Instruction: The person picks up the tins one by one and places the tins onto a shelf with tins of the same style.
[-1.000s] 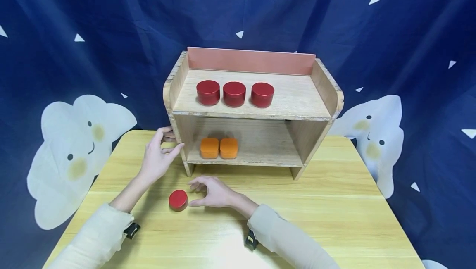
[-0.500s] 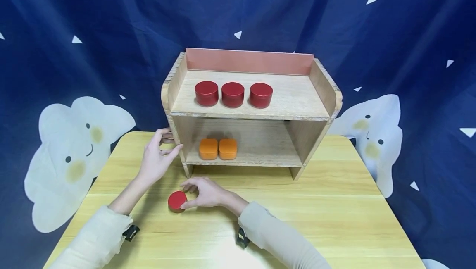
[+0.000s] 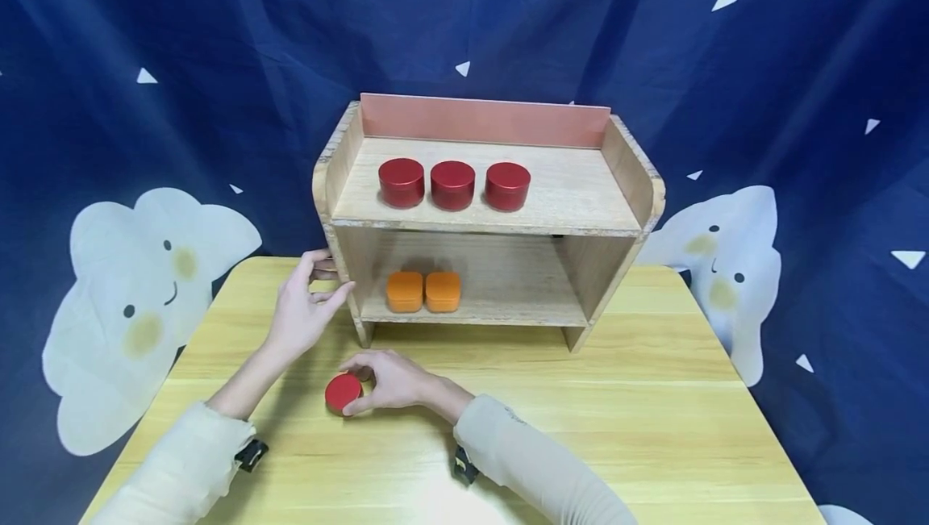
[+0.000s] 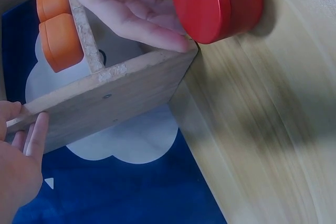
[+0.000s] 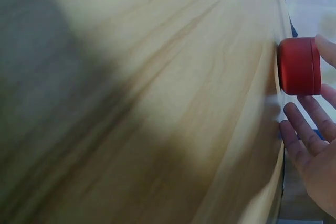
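A round red tin (image 3: 342, 393) stands on the table at the front left. My right hand (image 3: 392, 380) grips it from the right, thumb on the near side and index finger on the far side; the other fingers are spread in the right wrist view, beside the tin (image 5: 299, 66). My left hand (image 3: 301, 311) holds the left side panel of a small wooden shelf (image 3: 522, 279), thumb at the front edge and fingers behind. In the left wrist view, the thumb and fingers of the left hand (image 4: 21, 166) lie on either side of that panel.
On the upper board stand three red tins, the left one (image 3: 402, 184), the middle one (image 3: 453, 186) and the right one (image 3: 507, 187). Two orange tins (image 3: 404, 292) sit side by side at the lower board's left. A blue curtain (image 3: 464, 17) hangs behind the table (image 3: 653, 428).
My right hand has moved left to the red tin, and its thumb and index finger have come round it. The left hand has stayed at the side panel. The head view has shifted slightly.
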### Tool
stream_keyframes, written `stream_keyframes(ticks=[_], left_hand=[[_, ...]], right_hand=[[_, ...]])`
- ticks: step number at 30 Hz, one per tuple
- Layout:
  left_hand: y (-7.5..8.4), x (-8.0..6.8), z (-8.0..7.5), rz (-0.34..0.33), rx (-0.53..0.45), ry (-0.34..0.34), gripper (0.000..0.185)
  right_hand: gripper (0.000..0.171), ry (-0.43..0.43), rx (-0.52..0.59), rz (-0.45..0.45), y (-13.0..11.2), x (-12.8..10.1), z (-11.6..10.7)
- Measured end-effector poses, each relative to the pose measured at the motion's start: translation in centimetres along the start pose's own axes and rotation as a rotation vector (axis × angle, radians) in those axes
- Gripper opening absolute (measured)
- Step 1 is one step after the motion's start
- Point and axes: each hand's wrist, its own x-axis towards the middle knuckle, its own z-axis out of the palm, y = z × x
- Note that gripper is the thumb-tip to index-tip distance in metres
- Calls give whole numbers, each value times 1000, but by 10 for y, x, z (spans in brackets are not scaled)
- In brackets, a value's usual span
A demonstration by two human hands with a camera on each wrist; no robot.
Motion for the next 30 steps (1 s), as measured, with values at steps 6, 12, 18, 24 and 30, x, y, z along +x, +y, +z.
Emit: stream_keyframes(ticks=[6, 12, 18, 24, 30], left_hand=[[1, 0, 0, -5, -5, -3, 48], [1, 1, 0, -4, -2, -8, 48], [1, 1, 1, -6, 1, -9, 48], [2, 1, 0, -3, 8, -8, 47], [2, 1, 0, 0, 12, -10, 47]], right_hand=[[61, -9, -8, -1, -2, -1, -1], [60, -4, -11, 1, 0, -2, 0], [58, -12, 37, 11, 2, -6, -1], [59, -8, 40, 7, 3, -11, -5], [57, 6, 15, -18, 3, -19, -10]])
